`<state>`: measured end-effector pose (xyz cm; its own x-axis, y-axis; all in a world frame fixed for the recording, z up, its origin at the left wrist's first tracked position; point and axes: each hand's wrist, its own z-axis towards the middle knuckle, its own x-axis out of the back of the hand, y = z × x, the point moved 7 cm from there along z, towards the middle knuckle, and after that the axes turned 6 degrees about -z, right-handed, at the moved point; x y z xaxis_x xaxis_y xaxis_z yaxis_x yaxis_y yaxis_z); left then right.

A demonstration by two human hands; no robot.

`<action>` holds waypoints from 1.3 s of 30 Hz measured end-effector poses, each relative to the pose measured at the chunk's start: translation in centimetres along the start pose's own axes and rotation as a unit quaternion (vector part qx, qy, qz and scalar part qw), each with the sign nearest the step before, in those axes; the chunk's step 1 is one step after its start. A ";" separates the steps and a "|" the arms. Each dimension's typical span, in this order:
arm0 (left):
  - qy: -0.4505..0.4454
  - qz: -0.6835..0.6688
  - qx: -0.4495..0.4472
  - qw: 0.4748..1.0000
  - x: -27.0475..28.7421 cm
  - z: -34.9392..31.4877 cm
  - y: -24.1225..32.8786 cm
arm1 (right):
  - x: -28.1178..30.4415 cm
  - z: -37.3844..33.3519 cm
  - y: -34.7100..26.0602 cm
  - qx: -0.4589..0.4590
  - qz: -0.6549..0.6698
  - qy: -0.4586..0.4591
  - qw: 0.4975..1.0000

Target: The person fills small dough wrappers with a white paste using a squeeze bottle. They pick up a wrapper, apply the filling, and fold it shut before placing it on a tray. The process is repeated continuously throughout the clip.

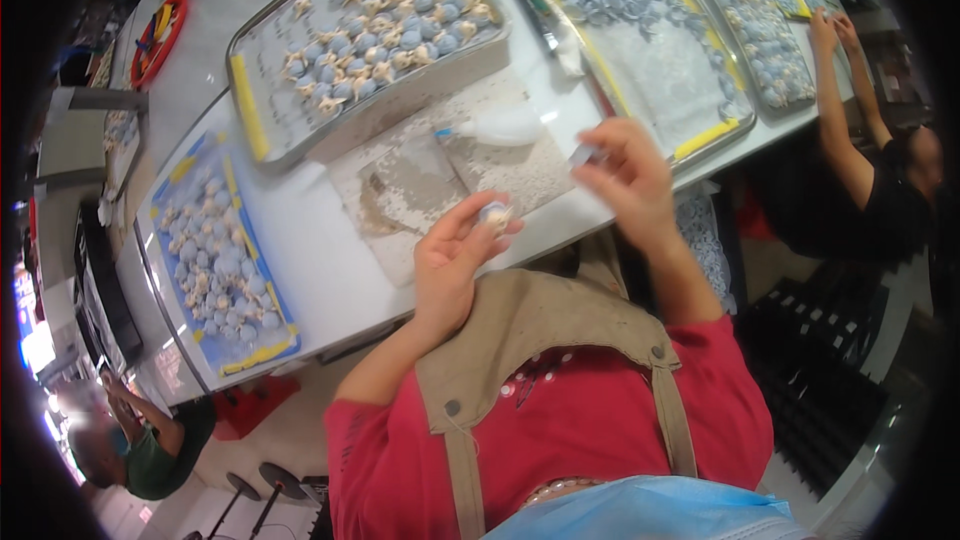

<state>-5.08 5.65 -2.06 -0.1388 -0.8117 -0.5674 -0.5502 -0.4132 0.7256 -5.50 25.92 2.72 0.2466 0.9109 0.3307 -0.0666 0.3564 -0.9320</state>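
My left hand (pixel 448 265) is closed in a pinch on a small blue-grey and cream figure (pixel 494 216), held above the table's near edge. To its right, my right hand (pixel 635 180) pinches a small blue-grey piece (pixel 585 154) between thumb and fingers. The two hands are apart. Beyond them, a white squeeze bottle (pixel 508 127) with a blue tip lies on its side on a stained, speckled work board (pixel 415 172). The exact shape of both held pieces is too small to make out.
A large metal-rimmed tray (pixel 275 130) of similar figures stands beyond the board. At left lies a blue tray (pixel 285 335) of figures; at right, a tray (pixel 690 135) of loose blue-grey pieces. A red round dish (pixel 178 35) holds tools. A co-worker's hands (pixel 830 30) are at far right.
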 end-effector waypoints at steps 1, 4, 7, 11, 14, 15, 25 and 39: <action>-0.005 -0.008 0.004 1.000 -0.1 0.0 0.0 | -1.3 -0.6 -0.8 0.004 0.039 -0.022 0.999; -0.028 -0.044 -0.016 0.999 -0.2 -0.1 0.1 | -4.2 -1.6 -3.8 0.162 -0.021 -0.064 0.984; -0.049 -0.069 -0.028 0.996 0.1 -0.4 0.0 | -6.5 -1.9 -4.0 0.182 -0.056 -0.094 0.977; -0.061 -0.042 -0.048 0.996 0.0 -0.5 0.4 | -7.2 -2.2 -3.9 0.172 -0.114 -0.097 0.974; -0.053 -0.031 -0.071 0.996 0.4 -0.4 0.7 | -6.9 -2.4 -4.2 0.174 -0.107 -0.084 0.975; -0.047 -0.018 -0.083 0.995 0.5 -0.5 0.9 | -6.7 -2.5 -4.2 0.196 -0.121 -0.081 0.970; -0.021 0.115 -0.134 0.984 0.3 -0.9 1.6 | -6.4 -3.4 -5.6 0.274 -0.209 -0.037 0.938; -0.122 0.095 -0.100 0.983 -1.6 -1.2 2.3 | -7.0 -1.4 -2.0 -0.026 0.177 -0.266 0.947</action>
<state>-5.13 5.54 0.98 -0.4297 -0.7697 -0.4721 -0.3254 -0.3557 0.8761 -5.69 18.51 2.06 -0.3048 0.9524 0.0106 -0.0038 0.0099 -0.9999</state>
